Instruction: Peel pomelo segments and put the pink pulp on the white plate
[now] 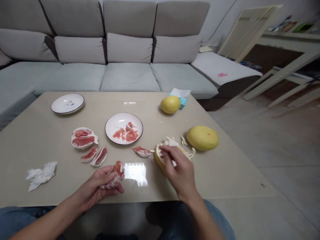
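My left hand (106, 181) is closed around a red pomelo segment (117, 170) at the table's near edge, its white membrane partly peeled and red flesh showing on top. My right hand (178, 166) is over a yellow pomelo rind (159, 160) heaped with white peel scraps (171, 141). Its fingers are drawn together; whatever they hold is hidden. Between the hands lies another segment (142, 152). Farther left are two loose segments (99, 157) and a larger piece of peeled pomelo (83, 138). A white plate (113, 125) with a dark rim carries bits of red flesh (128, 133).
Two whole yellow pomelos stand at the right, a near one (202, 137) and a far one (170, 104) by a blue tissue pack (183, 100). Another plate (67, 104) sits at the back left. A crumpled tissue (42, 175) lies front left. Behind the table is a grey sofa (130, 76).
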### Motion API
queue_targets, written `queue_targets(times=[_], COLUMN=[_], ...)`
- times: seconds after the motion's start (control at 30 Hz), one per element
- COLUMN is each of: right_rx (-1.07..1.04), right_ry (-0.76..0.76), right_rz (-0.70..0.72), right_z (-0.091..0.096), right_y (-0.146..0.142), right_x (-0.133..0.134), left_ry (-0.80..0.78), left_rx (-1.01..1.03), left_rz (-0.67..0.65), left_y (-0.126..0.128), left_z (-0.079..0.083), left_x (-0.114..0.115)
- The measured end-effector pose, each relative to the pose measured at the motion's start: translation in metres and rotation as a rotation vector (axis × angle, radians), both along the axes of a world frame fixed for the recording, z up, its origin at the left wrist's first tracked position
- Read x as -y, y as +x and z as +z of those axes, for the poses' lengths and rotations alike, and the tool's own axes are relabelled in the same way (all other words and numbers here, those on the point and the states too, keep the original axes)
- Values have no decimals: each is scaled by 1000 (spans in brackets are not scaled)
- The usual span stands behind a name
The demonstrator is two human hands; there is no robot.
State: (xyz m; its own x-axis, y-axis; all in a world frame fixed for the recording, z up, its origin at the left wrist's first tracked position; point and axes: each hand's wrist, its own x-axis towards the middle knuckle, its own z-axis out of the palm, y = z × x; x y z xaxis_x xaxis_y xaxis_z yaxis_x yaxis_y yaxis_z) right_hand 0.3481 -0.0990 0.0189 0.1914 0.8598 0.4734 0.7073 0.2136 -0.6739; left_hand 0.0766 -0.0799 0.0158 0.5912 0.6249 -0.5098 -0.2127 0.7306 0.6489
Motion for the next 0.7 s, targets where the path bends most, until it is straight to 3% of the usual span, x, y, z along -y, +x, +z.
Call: queue_targets(times=[0.1, 0.23, 0.33, 0.57, 0.7], right_rx=[99, 245, 322, 308, 185], right_ry=[-17, -151, -212, -49, 3], right_rz=[-155, -283, -253, -238, -76], right_z=[2, -3, -11, -13, -8], right_y=[28, 39, 39, 27, 6], right_x=[-7, -12, -13, -12, -9], left_ry=[8, 23, 61, 168, 224], left_rx=[-30, -61, -103, -182, -215], left_rz=[-9, -24, -38, -69, -67], left_y=[3, 7, 7, 9, 10], left_z=[1, 2, 4, 6, 5], left_x=[0, 1, 2, 5, 7])
